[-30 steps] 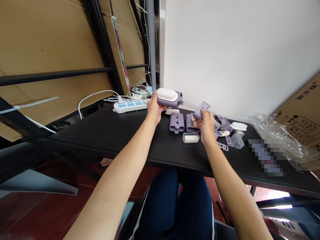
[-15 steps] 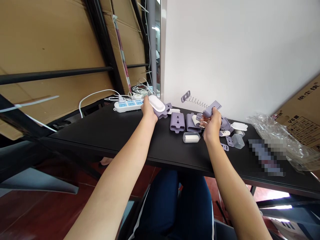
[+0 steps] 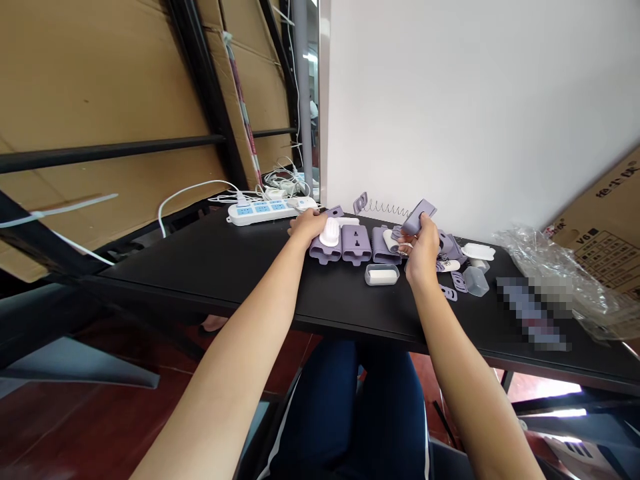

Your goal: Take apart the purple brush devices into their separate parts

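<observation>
My left hand [image 3: 307, 227] is closed at the far left edge of a purple housing [image 3: 325, 253]; its fingertips are partly hidden. A white ribbed piece [image 3: 329, 232] sits tilted on that housing, beside my fingers. Just beyond them shows a flat purple piece with a hole [image 3: 334, 212]. My right hand [image 3: 423, 250] grips a purple rectangular part [image 3: 419, 217] above the table. A thin dark coil [image 3: 387, 207] stretches leftward near it to a small slotted purple plate [image 3: 360, 202]. Beneath the right fingers lies a white cylinder [image 3: 391, 241].
Two more purple housings [image 3: 356, 244] stand in the row. In front is a clear box with a white block [image 3: 382, 275]. Slotted plates [image 3: 459, 282], a clear cup [image 3: 475, 283] and a white tray [image 3: 479, 252] lie right. A power strip [image 3: 270, 210] and plastic wrap [image 3: 560, 280] flank them.
My left hand has moved slightly right and down, bringing the purple housing with its white piece beside the others. The small slotted plate on the coil has shifted left; my right hand keeps its part.
</observation>
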A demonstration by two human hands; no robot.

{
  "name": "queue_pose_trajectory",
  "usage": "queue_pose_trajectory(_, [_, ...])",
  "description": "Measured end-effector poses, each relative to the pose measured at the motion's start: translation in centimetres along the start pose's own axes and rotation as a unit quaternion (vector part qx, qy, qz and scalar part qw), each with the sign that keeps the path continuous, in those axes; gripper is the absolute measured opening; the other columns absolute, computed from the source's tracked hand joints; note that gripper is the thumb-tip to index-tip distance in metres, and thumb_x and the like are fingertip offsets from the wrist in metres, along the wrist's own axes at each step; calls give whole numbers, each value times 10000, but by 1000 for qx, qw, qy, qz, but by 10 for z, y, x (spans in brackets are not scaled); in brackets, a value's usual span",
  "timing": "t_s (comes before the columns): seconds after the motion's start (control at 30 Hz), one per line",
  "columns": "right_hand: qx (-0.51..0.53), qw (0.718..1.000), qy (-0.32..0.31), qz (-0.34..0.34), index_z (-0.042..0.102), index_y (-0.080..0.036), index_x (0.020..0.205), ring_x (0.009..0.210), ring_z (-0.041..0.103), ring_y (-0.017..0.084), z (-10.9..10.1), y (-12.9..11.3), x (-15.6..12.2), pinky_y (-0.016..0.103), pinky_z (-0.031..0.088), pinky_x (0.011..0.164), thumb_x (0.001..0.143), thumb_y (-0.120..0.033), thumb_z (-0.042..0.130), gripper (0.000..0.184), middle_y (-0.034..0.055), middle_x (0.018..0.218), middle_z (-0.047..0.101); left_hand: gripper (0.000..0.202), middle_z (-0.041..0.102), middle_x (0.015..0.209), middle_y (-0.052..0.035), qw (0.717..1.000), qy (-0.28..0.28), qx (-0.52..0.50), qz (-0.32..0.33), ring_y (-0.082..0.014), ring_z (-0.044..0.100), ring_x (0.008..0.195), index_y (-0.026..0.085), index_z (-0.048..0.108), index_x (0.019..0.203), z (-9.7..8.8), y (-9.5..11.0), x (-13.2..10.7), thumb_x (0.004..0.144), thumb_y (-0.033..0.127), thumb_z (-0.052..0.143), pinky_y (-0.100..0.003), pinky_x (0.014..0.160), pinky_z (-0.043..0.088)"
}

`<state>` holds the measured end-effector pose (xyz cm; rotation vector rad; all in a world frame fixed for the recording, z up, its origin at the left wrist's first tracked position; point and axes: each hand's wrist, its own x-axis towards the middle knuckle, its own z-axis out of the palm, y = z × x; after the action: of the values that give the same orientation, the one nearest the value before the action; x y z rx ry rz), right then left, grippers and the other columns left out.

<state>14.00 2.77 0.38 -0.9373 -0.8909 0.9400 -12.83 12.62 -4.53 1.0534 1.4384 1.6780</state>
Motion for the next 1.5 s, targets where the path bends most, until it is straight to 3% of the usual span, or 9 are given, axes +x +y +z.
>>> queue_pose_trajectory(0.1, [-10, 1000, -7, -8, 557, -265, 970, 606, 662, 141, 0, 2, 1, 242, 482, 461, 886, -652, 651, 407, -32, 774, 657, 94, 725, 1059, -125, 983, 133, 122, 24, -393, 599, 1276, 260, 700, 764, 5, 15, -10, 760, 226, 787, -509, 1087, 459])
queue_pose_trajectory(0.17, [-17, 1000, -11, -13, 555, -263, 951, 611, 665, 143, 0, 2, 1, 247, 483, 466, 886, -663, 650, 417, -32, 775, 655, 78, 729, 999, -75, 984, 133, 59, 98, -306, 665, 1109, 254, 710, 850, 10, 25, -19, 902, 277, 657, -423, 1044, 483])
queue_pose_trajectory(0.37, [-19, 999, -23, -14, 580, -259, 982, 588, 667, 151, 2, 0, -3, 255, 487, 470, 866, -673, 685, 443, -33, 744, 677, 296, 773, 1075, -71, 958, -36, -59, 280, -253, 671, 1167, 227, 794, 1064, 26, 48, -56, 1038, 454, 606, -343, 1118, 455])
queue_pose_trajectory(0.5, [-15, 998, -60, 1, 600, -245, 953, 573, 658, 143, 4, 0, -5, 235, 475, 464, 857, -697, 702, 473, -18, 710, 687, 427, 780, 1218, -87, 944, -126, -45, 301, -282, 649, 1272, 259, 779, 1276, 29, 53, -76, 1053, 568, 588, -394, 1189, 420])
queue_pose_trajectory(0.6, [-19, 996, -90, 16, 606, -234, 928, 556, 634, 131, 5, -1, -6, 224, 469, 468, 861, -697, 700, 477, -3, 712, 697, 509, 780, 1125, -91, 939, -127, -17, 319, -275, 671, 1154, 250, 776, 1253, 32, 50, -77, 1078, 636, 493, -394, 1138, 454])
queue_pose_trajectory(0.8, [-121, 985, -122, -36, 629, -244, 1139, 698, 659, 148, 5, 5, -6, 249, 491, 549, 854, -549, 714, 426, 8, 960, 712, 644, 682, 837, -54, 954, -49, -61, 290, -227, 672, 865, 229, 765, 1104, 32, 43, -60, 1055, 763, 407, -352, 913, 525])
queue_pose_trajectory(1.0, [-208, 949, -133, -197, 553, -269, 1289, 1132, 655, 225, -1, 21, 5, 420, 565, 988, 807, -258, 660, 495, 77, 1318, 664, 696, 718, 815, -59, 968, -59, 17, 244, -243, 707, 890, 225, 761, 1044, 27, 47, -57, 1022, 820, 402, -368, 922, 517])
queue_pose_trajectory(1.27, [-294, 883, -110, -348, 567, -280, 1295, 1472, 487, 308, -12, 19, 11, 473, 590, 991, 775, -120, 549, 543, 139, 1511, 508, 759, 752, 800, -71, 974, -120, 61, 184, -278, 721, 921, 225, 790, 983, 26, 48, -55, 969, 883, 412, -392, 937, 509])
queue_pose_trajectory(1.5, [-241, 910, -5, -336, 519, -267, 1310, 1340, 575, 289, -15, 13, 14, 453, 584, 967, 831, -191, 557, 486, 143, 1430, 540, 704, 757, 844, -84, 978, -102, 52, 175, -267, 717, 913, 211, 780, 1039, 26, 50, -54, 1032, 782, 369, -386, 908, 514])
